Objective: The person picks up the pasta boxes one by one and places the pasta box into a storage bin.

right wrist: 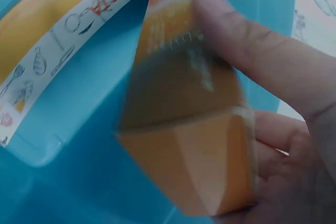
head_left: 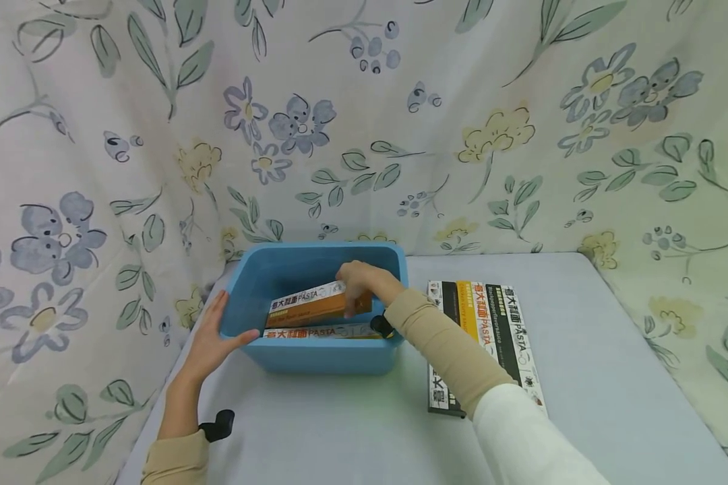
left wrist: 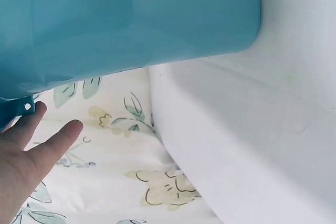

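Note:
A blue plastic bin (head_left: 327, 360) stands on the table, holding two pasta boxes. My right hand (head_left: 364, 279) reaches inside and grips the right end of an orange-brown pasta box (head_left: 306, 311), which lies slanted. In the right wrist view the thumb (right wrist: 247, 45) lies along one side of this box (right wrist: 184, 161), with fingers behind it. A yellow pasta box (head_left: 303, 333) sits along the bin's near wall. At the bin's left rim is my left hand (head_left: 209, 343), fingers and thumb extended and spread. In the left wrist view two fingertips (left wrist: 65, 132) show beside the bin's handle tab (left wrist: 21, 107).
Flat on the table (head_left: 588, 364), right of the bin, lie pasta boxes side by side: a yellow one (head_left: 473, 303) and a black one (head_left: 509, 337) among them. My right forearm partly covers them. A flowered curtain (head_left: 400, 121) hangs behind and at the sides.

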Demonstrator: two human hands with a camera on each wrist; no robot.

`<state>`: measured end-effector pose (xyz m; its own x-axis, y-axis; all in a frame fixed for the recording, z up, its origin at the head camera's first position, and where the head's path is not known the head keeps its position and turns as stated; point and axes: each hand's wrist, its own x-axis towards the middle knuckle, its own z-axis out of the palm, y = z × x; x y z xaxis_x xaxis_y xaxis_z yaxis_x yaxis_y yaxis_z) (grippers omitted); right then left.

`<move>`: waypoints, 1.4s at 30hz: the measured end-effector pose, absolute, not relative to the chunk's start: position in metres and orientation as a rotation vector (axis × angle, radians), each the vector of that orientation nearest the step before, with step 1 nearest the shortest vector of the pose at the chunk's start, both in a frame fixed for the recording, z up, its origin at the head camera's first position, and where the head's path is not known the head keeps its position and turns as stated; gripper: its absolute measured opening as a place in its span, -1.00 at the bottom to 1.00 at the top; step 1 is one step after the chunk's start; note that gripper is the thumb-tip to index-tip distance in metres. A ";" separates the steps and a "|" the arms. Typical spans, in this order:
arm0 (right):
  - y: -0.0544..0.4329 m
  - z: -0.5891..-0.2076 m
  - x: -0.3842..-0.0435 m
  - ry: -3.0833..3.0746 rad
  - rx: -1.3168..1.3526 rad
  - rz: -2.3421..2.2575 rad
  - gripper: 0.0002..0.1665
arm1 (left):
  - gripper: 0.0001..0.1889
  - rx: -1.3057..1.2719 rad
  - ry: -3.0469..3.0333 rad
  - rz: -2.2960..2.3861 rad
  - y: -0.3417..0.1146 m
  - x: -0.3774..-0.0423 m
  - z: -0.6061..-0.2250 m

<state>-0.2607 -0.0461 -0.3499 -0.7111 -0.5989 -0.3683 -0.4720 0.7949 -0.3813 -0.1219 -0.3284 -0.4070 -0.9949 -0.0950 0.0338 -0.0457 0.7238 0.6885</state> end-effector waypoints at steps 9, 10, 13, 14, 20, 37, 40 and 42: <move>-0.040 -0.341 -0.268 2.505 -0.827 -0.521 -0.11 | 0.15 0.116 -2.863 -1.118 -0.327 -0.122 -0.407; -0.039 -0.340 -0.268 2.509 -0.824 -0.552 -0.13 | 0.15 0.120 -2.863 -1.120 -0.327 -0.121 -0.407; -0.034 -0.340 -0.270 2.530 -0.805 -0.633 -0.21 | 0.15 0.137 -2.867 -1.132 -0.326 -0.121 -0.406; -0.032 -0.340 -0.270 2.541 -0.798 -0.656 -0.23 | 0.15 0.140 -2.869 -1.132 -0.326 -0.121 -0.406; -0.018 -0.335 -0.268 2.621 -0.777 -0.839 -0.34 | 0.14 0.141 -2.866 -1.130 -0.326 -0.123 -0.407; 0.041 -0.334 -0.247 2.555 -0.534 -1.522 -0.36 | 0.14 0.114 -2.857 -1.139 -0.325 -0.123 -0.408; 0.053 -0.336 -0.239 2.515 -0.530 -1.575 -0.36 | 0.14 0.100 -2.849 -1.128 -0.326 -0.122 -0.408; 0.060 -0.337 -0.233 2.495 -0.522 -1.602 -0.37 | 0.14 0.088 -2.842 -1.125 -0.326 -0.122 -0.408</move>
